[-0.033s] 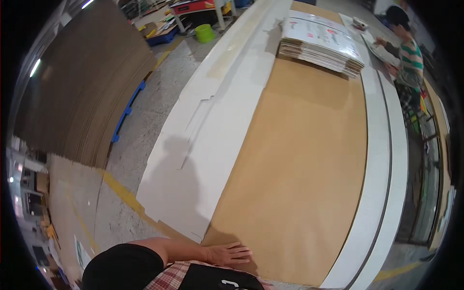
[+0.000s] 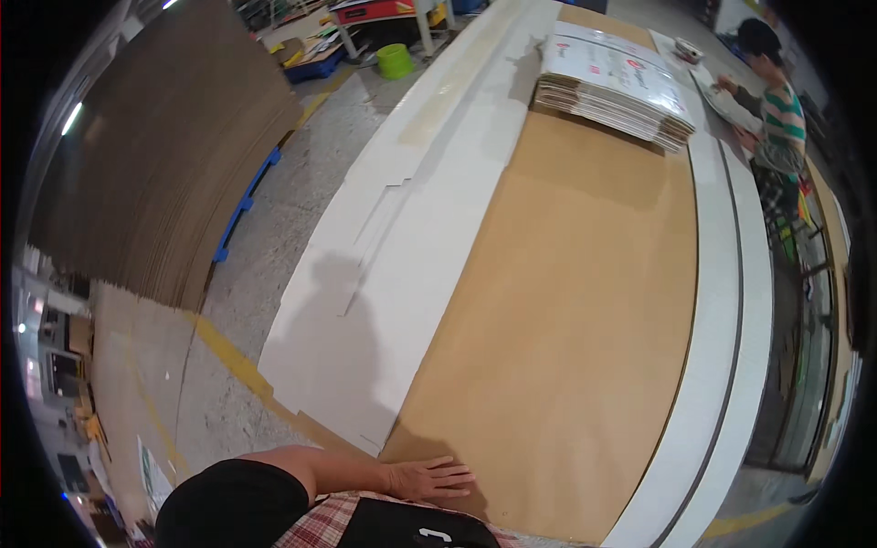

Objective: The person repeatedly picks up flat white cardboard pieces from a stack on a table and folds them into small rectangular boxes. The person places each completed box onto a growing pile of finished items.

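My left hand (image 2: pixel 429 479) lies palm down on the near left corner of a long brown cardboard sheet (image 2: pixel 566 320), its fingers stretched out and holding nothing. The sheet lies flat between a white board (image 2: pixel 411 247) on its left and a white strip (image 2: pixel 717 274) on its right. On its far end rests a bundle of flattened white-printed cartons (image 2: pixel 621 78). My right hand is out of the picture.
Tall stacked cardboard (image 2: pixel 155 146) stands on a blue pallet (image 2: pixel 245 205) at the left. Beyond it are a green bucket (image 2: pixel 395 62) and a bench with a red front (image 2: pixel 370 11). A person (image 2: pixel 776 110) in a striped top works at the far right, beside a bowl (image 2: pixel 687 51).
The view has shifted very slightly, so the far things sit a little lower and further right. My left hand keeps its place on the sheet.
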The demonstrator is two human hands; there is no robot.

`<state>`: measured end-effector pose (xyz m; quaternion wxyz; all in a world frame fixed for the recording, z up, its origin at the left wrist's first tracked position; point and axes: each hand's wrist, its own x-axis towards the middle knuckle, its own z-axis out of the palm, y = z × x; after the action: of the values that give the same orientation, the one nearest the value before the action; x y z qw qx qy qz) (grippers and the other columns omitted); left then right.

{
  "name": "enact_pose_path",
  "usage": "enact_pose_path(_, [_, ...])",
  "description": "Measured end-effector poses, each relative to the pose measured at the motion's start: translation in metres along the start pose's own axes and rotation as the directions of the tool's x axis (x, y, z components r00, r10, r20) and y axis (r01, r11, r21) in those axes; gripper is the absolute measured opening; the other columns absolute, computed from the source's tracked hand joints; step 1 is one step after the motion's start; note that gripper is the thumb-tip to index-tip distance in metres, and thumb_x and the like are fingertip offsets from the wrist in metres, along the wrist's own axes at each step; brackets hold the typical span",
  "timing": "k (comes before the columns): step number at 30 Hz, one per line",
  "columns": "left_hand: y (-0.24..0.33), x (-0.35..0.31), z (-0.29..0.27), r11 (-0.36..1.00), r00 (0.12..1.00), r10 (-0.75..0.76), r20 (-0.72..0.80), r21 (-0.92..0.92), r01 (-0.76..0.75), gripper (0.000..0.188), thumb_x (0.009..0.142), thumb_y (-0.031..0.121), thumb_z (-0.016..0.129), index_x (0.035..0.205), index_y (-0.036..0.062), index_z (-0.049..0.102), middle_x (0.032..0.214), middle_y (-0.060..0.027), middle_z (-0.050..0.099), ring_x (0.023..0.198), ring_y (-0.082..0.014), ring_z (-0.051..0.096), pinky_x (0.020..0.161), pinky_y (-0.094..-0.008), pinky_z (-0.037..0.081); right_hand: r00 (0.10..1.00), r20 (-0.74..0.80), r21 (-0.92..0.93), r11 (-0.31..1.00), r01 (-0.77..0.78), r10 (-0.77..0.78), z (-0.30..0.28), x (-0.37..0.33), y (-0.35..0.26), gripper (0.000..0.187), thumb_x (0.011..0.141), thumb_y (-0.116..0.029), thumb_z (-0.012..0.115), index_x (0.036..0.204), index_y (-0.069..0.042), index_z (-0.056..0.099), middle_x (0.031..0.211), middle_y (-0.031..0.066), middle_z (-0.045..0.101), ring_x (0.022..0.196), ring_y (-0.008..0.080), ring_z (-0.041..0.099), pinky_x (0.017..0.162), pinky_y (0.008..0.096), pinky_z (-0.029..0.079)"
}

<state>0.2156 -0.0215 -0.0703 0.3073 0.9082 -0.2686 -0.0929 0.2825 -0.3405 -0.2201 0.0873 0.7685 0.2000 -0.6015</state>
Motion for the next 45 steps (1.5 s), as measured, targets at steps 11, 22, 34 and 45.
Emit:
enact_pose_path(11, [0.004,0.002,0.012,1.0,0.994,0.0,-0.107,0.01,0.001,0.054,0.101,0.035,0.049,0.15,0.0152,0.041,0.159,-0.0109,0.032,0.146,-0.031,0.03,0.12,-0.0522,0.022,0.943,-0.112,0.033,0.948,0.317,-0.312,-0.061,-0.041,0.012,0.053,0.094,-0.045,0.054,0.142,-0.025,0.05,0.145,0.0186,0.048,0.133,0.0344,0.046,0.111,0.047,0.036])
enact_pose_path(22, [-0.012,-0.008,0.029,0.976,0.928,-0.007,-0.371,0.2,0.087,0.046,0.091,0.018,0.057,0.135,0.0068,0.056,0.145,-0.0145,0.05,0.138,-0.0305,0.044,0.118,-0.0473,0.031,0.199,-0.661,-0.513,0.629,0.584,-0.724,-0.138,-0.147,-0.079,0.047,0.089,-0.03,0.067,0.128,-0.006,0.056,0.131,0.0236,0.054,0.12,0.0422,0.052,0.098,0.0496,0.044])
enact_pose_path(34, [0.009,0.001,0.069,0.869,0.383,-0.093,-0.919,0.113,0.482,0.02,0.083,0.006,0.059,0.101,0.0053,0.066,0.101,-0.0109,0.066,0.103,-0.0348,0.059,0.092,-0.0446,0.048,0.292,-0.753,-0.556,0.808,0.196,-0.589,-0.137,-0.08,-0.144,0.064,0.1,-0.049,0.038,0.156,-0.018,0.029,0.164,0.0177,0.019,0.152,0.0347,0.013,0.122,0.0514,0.011])
enact_pose_path(45, [-0.062,-0.233,0.03,0.259,-0.887,-0.038,-0.461,-0.862,0.437,0.046,0.083,0.04,0.072,0.109,0.0026,0.063,0.098,-0.0156,0.065,0.094,-0.0338,0.062,0.089,-0.0482,0.047,0.235,-0.741,-0.598,0.778,0.193,-0.629,-0.14,-0.076,-0.152,0.064,0.1,-0.048,0.039,0.156,-0.019,0.03,0.163,0.0187,0.019,0.151,0.0367,0.014,0.121,0.0527,0.013])
